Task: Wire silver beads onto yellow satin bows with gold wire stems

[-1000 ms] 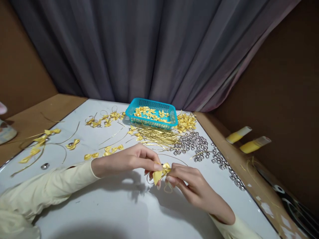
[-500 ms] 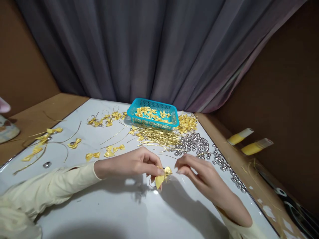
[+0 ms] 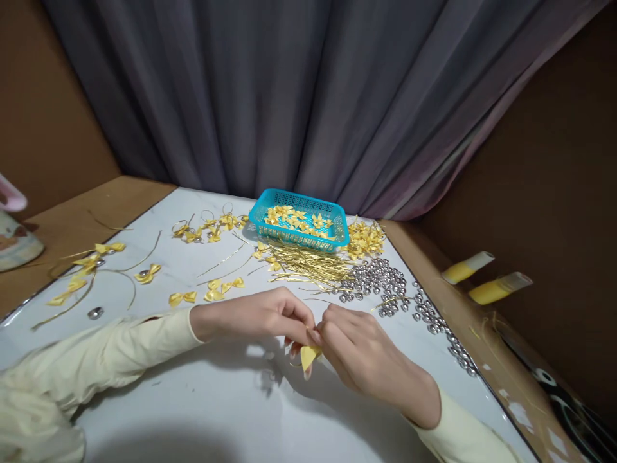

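Observation:
Between my two hands, above the white tabletop, is a yellow ribbon bow (image 3: pixel 309 357) with a thin looped cord hanging at its left. My left hand (image 3: pixel 277 319) pinches the bow from the left. My right hand (image 3: pixel 364 347) has its fingers closed against the bow's right side, meeting the left fingertips. Most of the bow is hidden behind the fingers, so only one yellow tail shows. Beyond the hands lies a bundle of gold cords (image 3: pixel 311 262), with a heap of silver heart-shaped pieces (image 3: pixel 378 278) to its right.
A blue basket (image 3: pixel 299 239) of yellow bows stands at the back, with a bow pile (image 3: pixel 365 239) beside it. Loose bows (image 3: pixel 182 299) and cords lie at left. Two yellow-filled tubes (image 3: pixel 499 289) and black-handled scissors (image 3: pixel 573 411) lie on the right edge. A cup (image 3: pixel 19 246) stands far left.
My right hand has moved left and in to the bow, closing its fingers there. My left hand keeps its pinch. The whole view has shifted slightly.

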A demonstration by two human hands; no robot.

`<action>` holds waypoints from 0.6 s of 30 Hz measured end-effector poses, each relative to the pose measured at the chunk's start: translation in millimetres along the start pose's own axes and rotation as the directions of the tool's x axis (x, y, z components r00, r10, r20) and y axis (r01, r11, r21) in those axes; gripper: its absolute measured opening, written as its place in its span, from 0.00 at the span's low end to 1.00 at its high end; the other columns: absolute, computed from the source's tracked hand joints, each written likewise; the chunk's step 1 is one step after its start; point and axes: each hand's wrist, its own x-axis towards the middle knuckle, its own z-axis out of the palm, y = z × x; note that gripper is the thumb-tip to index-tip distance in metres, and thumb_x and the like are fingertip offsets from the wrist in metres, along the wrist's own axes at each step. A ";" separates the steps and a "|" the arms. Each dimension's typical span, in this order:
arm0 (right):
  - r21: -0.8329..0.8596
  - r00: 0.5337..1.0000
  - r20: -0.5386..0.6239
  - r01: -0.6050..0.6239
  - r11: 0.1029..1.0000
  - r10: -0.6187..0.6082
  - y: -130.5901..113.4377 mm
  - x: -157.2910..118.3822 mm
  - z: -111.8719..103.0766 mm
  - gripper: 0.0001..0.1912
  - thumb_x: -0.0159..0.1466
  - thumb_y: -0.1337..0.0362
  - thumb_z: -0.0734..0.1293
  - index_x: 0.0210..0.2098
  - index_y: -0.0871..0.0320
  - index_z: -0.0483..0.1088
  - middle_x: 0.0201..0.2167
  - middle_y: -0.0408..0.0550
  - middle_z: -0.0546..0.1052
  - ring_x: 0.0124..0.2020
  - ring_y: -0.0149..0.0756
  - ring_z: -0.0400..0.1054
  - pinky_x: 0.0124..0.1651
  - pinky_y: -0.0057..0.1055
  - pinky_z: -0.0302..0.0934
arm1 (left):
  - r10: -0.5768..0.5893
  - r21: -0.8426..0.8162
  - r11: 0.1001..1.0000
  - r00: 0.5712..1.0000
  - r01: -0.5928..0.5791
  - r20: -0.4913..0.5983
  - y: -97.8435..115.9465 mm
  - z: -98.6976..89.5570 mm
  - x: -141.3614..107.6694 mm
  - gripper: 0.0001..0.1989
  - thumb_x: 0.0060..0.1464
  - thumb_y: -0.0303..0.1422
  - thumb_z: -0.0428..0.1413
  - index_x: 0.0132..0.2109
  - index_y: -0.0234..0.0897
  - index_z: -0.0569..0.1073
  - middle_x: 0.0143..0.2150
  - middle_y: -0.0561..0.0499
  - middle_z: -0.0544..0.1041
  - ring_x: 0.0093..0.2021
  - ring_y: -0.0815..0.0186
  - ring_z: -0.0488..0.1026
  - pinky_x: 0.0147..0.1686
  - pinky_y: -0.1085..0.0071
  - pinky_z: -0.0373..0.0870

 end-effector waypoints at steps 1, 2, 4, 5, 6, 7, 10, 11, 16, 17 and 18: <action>0.031 0.999 -0.029 -0.013 0.999 0.013 -0.6 -0.2 0.9 0.18 0.69 0.73 0.51 0.23 0.57 0.56 0.19 0.42 0.60 0.21 0.32 0.46 0.23 0.30 0.41 | -0.001 -0.010 1.000 1.000 0.001 0.005 -0.3 0.0 0.1 0.08 0.53 0.30 0.55 0.26 0.34 0.71 0.22 0.54 0.72 0.24 0.72 0.65 0.29 0.76 0.61; 0.066 0.998 -0.060 -0.023 0.998 0.027 -1.2 -0.1 1.5 0.18 0.69 0.73 0.51 0.23 0.56 0.55 0.19 0.42 0.59 0.21 0.31 0.46 0.23 0.30 0.41 | -0.004 -0.011 1.000 1.000 0.004 0.005 -0.1 0.4 0.1 0.08 0.52 0.30 0.55 0.26 0.34 0.71 0.22 0.55 0.71 0.24 0.73 0.65 0.29 0.76 0.61; 0.134 0.990 -0.128 -0.035 0.990 0.052 -2.4 0.9 1.9 0.17 0.68 0.74 0.52 0.24 0.56 0.53 0.19 0.41 0.57 0.21 0.31 0.46 0.24 0.30 0.41 | -0.021 -0.008 1.000 1.000 0.021 0.002 1.8 1.8 -0.2 0.09 0.52 0.29 0.55 0.24 0.34 0.71 0.21 0.55 0.71 0.24 0.73 0.64 0.29 0.77 0.61; 0.162 0.985 -0.161 -0.037 0.986 0.063 -2.7 1.8 1.5 0.16 0.68 0.75 0.53 0.24 0.55 0.52 0.19 0.40 0.56 0.21 0.31 0.46 0.24 0.30 0.41 | -0.027 -0.010 1.000 1.000 0.027 0.002 3.3 2.6 -0.5 0.10 0.52 0.28 0.55 0.24 0.34 0.70 0.21 0.55 0.71 0.23 0.73 0.64 0.29 0.77 0.61; 0.186 0.978 -0.192 -0.042 0.982 0.078 -2.6 2.8 0.9 0.15 0.67 0.75 0.53 0.25 0.55 0.52 0.19 0.40 0.56 0.21 0.31 0.46 0.24 0.30 0.41 | -0.026 -0.012 1.000 1.000 0.026 0.000 4.9 3.2 -0.9 0.10 0.52 0.28 0.55 0.23 0.33 0.70 0.20 0.55 0.71 0.24 0.73 0.64 0.30 0.76 0.61; 0.211 0.972 -0.214 -0.049 0.976 0.095 -2.2 4.0 -0.1 0.15 0.67 0.76 0.53 0.25 0.55 0.52 0.19 0.40 0.55 0.21 0.31 0.46 0.24 0.30 0.41 | -0.020 -0.013 1.000 1.000 0.020 -0.005 6.5 3.6 -1.4 0.11 0.52 0.28 0.54 0.23 0.33 0.70 0.21 0.54 0.71 0.24 0.73 0.65 0.30 0.76 0.62; 0.305 0.962 -0.230 -0.074 0.949 0.148 1.1 6.4 -3.4 0.14 0.68 0.74 0.53 0.27 0.55 0.53 0.20 0.40 0.56 0.22 0.30 0.49 0.24 0.28 0.45 | 0.009 0.012 1.000 0.999 -0.009 -0.038 9.2 3.8 -2.8 0.11 0.54 0.28 0.54 0.24 0.33 0.72 0.21 0.54 0.71 0.24 0.73 0.64 0.30 0.77 0.61; 0.335 0.964 -0.215 -0.079 0.939 0.157 2.7 6.6 -4.4 0.13 0.69 0.72 0.52 0.27 0.56 0.53 0.21 0.40 0.57 0.22 0.30 0.50 0.25 0.27 0.46 | 0.013 0.023 1.000 0.999 -0.012 -0.047 9.2 3.7 -3.0 0.10 0.54 0.28 0.54 0.25 0.33 0.72 0.21 0.54 0.71 0.24 0.73 0.64 0.29 0.77 0.60; 0.365 0.988 -0.048 -0.119 0.923 0.147 6.8 3.8 -6.1 0.15 0.71 0.62 0.52 0.27 0.56 0.56 0.21 0.41 0.61 0.21 0.29 0.53 0.25 0.26 0.49 | 0.009 0.008 1.000 0.999 -0.009 -0.040 6.9 4.9 -1.5 0.11 0.54 0.29 0.55 0.24 0.33 0.72 0.21 0.55 0.71 0.24 0.74 0.63 0.29 0.78 0.60; 0.348 0.990 -0.020 -0.125 0.929 0.140 6.2 3.4 -6.0 0.16 0.71 0.63 0.52 0.26 0.56 0.56 0.21 0.41 0.61 0.21 0.29 0.53 0.24 0.26 0.49 | 0.007 -0.007 1.000 0.999 -0.007 -0.035 6.6 5.2 -1.3 0.11 0.54 0.29 0.55 0.25 0.33 0.72 0.21 0.55 0.71 0.24 0.74 0.64 0.29 0.77 0.61; 0.327 0.991 0.003 -0.128 0.936 0.135 5.4 3.3 -5.7 0.16 0.70 0.65 0.52 0.26 0.56 0.56 0.20 0.41 0.61 0.21 0.29 0.53 0.24 0.27 0.48 | 0.008 -0.020 1.000 1.000 -0.008 -0.028 6.4 5.3 -1.2 0.10 0.54 0.29 0.55 0.25 0.33 0.72 0.21 0.55 0.72 0.24 0.73 0.64 0.30 0.77 0.62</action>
